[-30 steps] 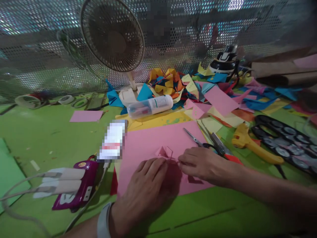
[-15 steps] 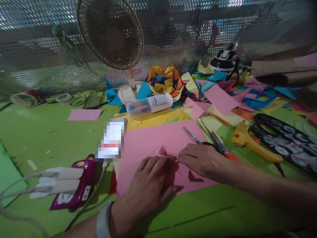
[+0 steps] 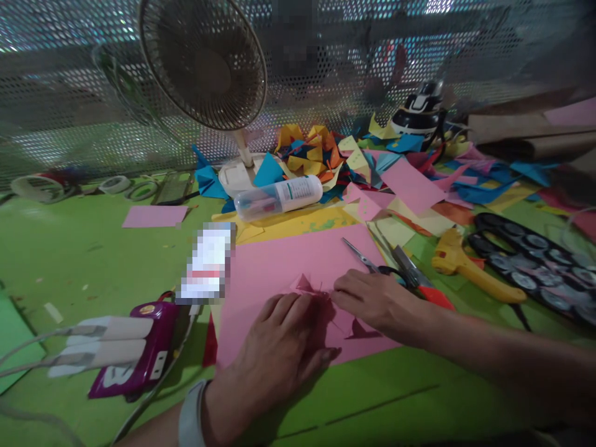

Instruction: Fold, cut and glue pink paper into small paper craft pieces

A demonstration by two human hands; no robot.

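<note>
A small folded pink paper [image 3: 303,283] lies on a large pink sheet [image 3: 265,261], its pointed tip showing beyond my fingers. My left hand [image 3: 279,338] is closed over its near side, fingers bent and pressed down, thumb stretched toward the front edge of the sheet. From the other side, my right hand [image 3: 370,301] pinches at the paper's right end with fingertips together. Most of the folded paper is hidden by the hands. Scissors [image 3: 361,254] lie just beyond my right hand, beside a red-handled cutter [image 3: 433,295].
To the left are a phone [image 3: 205,264] and a purple power strip [image 3: 161,329] with cables. Behind stand a bottle [image 3: 298,194], a fan [image 3: 209,68] and heaped coloured paper pieces [image 3: 321,155]. A yellow glue gun [image 3: 479,273] and a black palette [image 3: 535,267] lie right.
The whole view has shifted slightly to the left. Both hands keep almost the same place on the folded paper.
</note>
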